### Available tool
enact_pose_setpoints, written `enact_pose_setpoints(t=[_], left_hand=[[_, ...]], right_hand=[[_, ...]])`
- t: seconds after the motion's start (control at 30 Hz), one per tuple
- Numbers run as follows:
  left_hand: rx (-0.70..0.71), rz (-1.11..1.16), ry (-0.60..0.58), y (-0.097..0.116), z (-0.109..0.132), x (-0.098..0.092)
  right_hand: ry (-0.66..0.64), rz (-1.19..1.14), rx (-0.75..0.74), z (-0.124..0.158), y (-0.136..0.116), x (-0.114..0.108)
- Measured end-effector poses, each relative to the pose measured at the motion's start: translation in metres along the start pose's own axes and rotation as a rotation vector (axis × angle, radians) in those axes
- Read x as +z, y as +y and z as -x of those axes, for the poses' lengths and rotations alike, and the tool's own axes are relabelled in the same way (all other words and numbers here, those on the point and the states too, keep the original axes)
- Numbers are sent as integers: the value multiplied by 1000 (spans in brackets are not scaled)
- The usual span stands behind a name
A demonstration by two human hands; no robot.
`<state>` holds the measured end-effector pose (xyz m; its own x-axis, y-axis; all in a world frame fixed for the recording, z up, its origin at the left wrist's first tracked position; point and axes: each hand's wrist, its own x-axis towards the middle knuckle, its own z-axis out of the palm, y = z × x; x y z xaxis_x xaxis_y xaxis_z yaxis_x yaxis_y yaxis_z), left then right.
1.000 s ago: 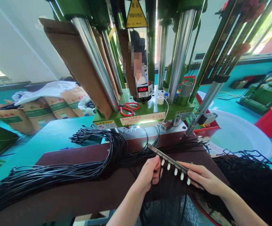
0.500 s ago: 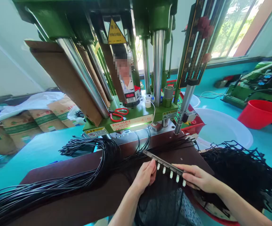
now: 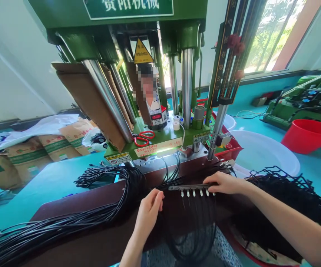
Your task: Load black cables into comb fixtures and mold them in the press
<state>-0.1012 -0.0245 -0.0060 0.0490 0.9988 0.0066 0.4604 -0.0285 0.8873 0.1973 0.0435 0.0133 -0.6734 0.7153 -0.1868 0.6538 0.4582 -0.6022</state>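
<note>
A dark metal strip lies over the near edge of the brown table, with several silver connectors along its lower side. Black cables hang in loops from these connectors toward my lap. My right hand grips the strip's right end between thumb and fingers. Just off the left end of the strip is my left hand, its fingers curled together; whatever they may hold is hidden. A thick bundle of black cables lies on the table to the left of my left hand.
A green press with steel columns stands straight ahead, red-handled scissors on its ledge. The brown tabletop spans the front. To the right are a black tangled heap, a white basin and a red bucket.
The strip has moved forward and turned from slanting to nearly level. My left hand has come off it and shifted left; my right hand has moved forward, still holding its right end.
</note>
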Motion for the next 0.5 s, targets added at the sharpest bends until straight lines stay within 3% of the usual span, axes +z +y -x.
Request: enact_pose_setpoints(t=[0.1,0.3,0.4,0.5], left_hand=[[32,-91,137,-9,2,-7],[213,-418,574,-47,12,-43],[299,-641,728,-69,24,-71],[286,-825,782,-88,36,-94]], right_hand=[[243,290,-63,-3,-6,9],[443,390,-70,-6,17,15],[476,579,-6,-12,33,10],[428,630,-5,-19,39,5]])
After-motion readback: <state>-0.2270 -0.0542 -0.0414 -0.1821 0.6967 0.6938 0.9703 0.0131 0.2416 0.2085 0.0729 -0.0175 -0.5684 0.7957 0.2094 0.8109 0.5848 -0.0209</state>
